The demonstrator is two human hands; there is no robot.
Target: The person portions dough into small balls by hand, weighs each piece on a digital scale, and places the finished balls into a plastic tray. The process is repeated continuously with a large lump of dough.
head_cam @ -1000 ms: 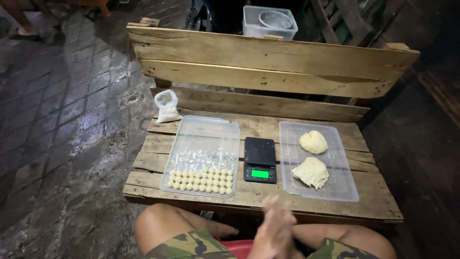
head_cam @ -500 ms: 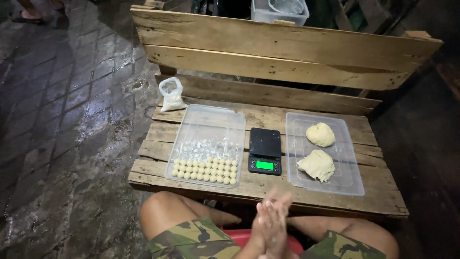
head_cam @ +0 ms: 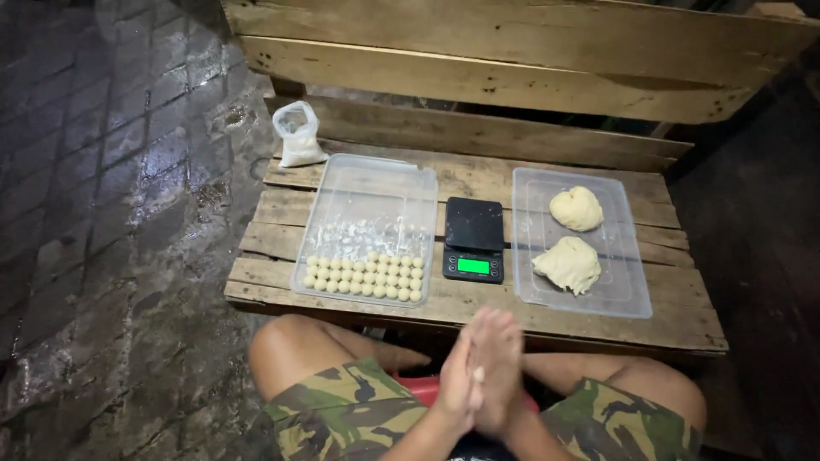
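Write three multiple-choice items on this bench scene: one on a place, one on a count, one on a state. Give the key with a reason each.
1. Where does the scale stand?
A. between the two clear trays
B. inside the right tray
C. on the pavement

2. How many dough lumps lie in the right tray?
A. one
B. two
C. four

3. How are the person's hands?
A. spread flat on the bench
C. pressed palm to palm
B. each holding a tray

Key: 1 A, the scale sits on the planks with the left tray on one side and the right tray on the other. 2 B, two dough lumps show there. 3 C, the left hand and right hand meet above the lap, a small pale bit showing between them.
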